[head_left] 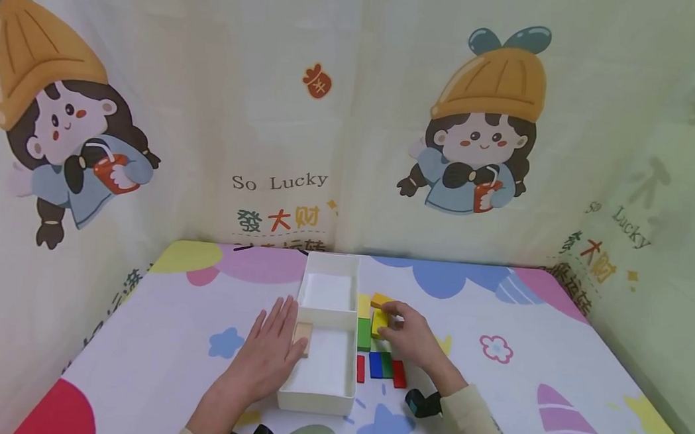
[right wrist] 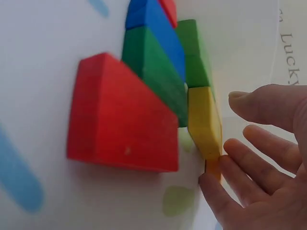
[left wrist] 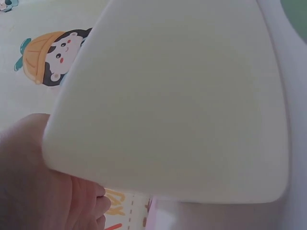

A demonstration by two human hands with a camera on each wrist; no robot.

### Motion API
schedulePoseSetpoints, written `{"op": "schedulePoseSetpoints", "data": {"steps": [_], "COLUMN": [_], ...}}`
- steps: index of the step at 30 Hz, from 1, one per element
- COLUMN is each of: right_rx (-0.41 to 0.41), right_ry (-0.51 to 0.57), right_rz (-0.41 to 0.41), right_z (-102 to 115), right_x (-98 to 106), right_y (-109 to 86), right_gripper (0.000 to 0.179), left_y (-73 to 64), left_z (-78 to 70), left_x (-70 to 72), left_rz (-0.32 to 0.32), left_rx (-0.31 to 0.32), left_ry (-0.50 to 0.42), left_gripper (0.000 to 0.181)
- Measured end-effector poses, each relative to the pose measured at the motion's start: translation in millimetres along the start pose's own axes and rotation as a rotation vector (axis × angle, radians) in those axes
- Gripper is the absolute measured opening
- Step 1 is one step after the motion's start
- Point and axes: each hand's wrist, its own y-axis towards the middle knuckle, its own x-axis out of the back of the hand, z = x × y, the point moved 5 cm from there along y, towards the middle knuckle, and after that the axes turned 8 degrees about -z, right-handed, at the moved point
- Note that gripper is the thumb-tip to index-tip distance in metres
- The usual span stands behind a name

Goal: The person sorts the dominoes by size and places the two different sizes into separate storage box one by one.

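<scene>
A long white box (head_left: 315, 403) with two compartments stands mid-table. Along its left wall lies my left hand (head_left: 267, 355), fingers straight, thumb over the rim; a plain wooden block (head_left: 302, 338) leans inside that wall. To the box's right, my right hand (head_left: 410, 336) reaches to a yellow block (head_left: 379, 323) with an orange block (head_left: 381, 299) behind it. In the right wrist view, fingertips (right wrist: 233, 146) are right at the yellow block (right wrist: 204, 120), with the thumb held apart from it. A pale yellow block (head_left: 364, 306) and a green block (head_left: 363, 335) line the box's right wall.
Nearer me, a red block (head_left: 361, 369), a blue block (head_left: 376, 365), a dark green block (head_left: 387, 365) and another red block (head_left: 399, 374) sit by the box. A patterned cloth covers the table (head_left: 468, 397); printed curtains (head_left: 376, 146) hang behind and at the sides.
</scene>
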Motion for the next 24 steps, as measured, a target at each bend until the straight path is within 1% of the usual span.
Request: {"op": "schedulePoseSetpoints", "data": {"steps": [5, 11, 14, 19, 22, 24], "right_rx": [-0.003, 0.016, 0.035, 0.073, 0.084, 0.105], "right_ry": [0.001, 0.008, 0.012, -0.017, -0.015, -0.006], "right_rz": [0.012, 0.015, 0.017, 0.030, 0.022, 0.014], "right_z": [-5.3, -7.2, -8.3, -11.8, -12.9, -12.0], "right_x": [-0.7, -1.9, -2.6, -5.0, -4.8, -4.3], "right_y": [0.1, 1.3, 2.0, 1.1, 1.9, 4.3], "right_gripper": [0.048, 0.050, 0.051, 0.051, 0.050, 0.049], "left_y": [0.4, 0.4, 0.4, -0.6, -1.1, -0.4], "left_z": [-2.0, -1.9, -2.7, -3.3, -2.1, -1.0], "left_x": [0.5, 2.3, 2.5, 1.0, -0.9, -1.4], "left_rz": [-0.008, -0.009, -0.004, -0.002, 0.000, -0.003], "left_rx": [-0.020, -0.005, 0.004, 0.003, 0.002, 0.005], "left_ry": [0.014, -0.017, -0.018, 0.004, 0.019, 0.020], "left_gripper": [0.069, 0.069, 0.069, 0.069, 0.069, 0.069]}}
